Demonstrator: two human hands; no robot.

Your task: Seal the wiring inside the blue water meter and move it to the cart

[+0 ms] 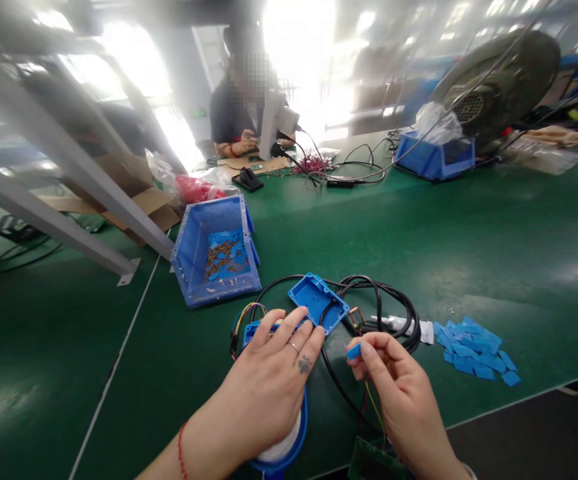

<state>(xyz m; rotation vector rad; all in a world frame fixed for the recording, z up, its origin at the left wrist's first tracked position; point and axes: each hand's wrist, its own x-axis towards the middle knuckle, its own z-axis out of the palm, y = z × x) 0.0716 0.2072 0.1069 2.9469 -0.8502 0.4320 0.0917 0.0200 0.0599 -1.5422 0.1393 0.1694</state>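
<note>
My left hand lies with fingers stretched out over a blue part with coloured wires beside it; most of that part is hidden under the hand. Its fingertips reach the near edge of an open blue plastic box with a black cable running into it. Between thumb and fingers, my right hand pinches a small blue rectangular pad. A blue round-edged object with a white inside shows below my left hand. Under my right hand is a green circuit board with thin wires.
A coiled black cable and a white tube lie beside a pile of blue pads. A blue bin holds brass-coloured pieces and blue pads. Across the green table sits a person. A large fan stands far right.
</note>
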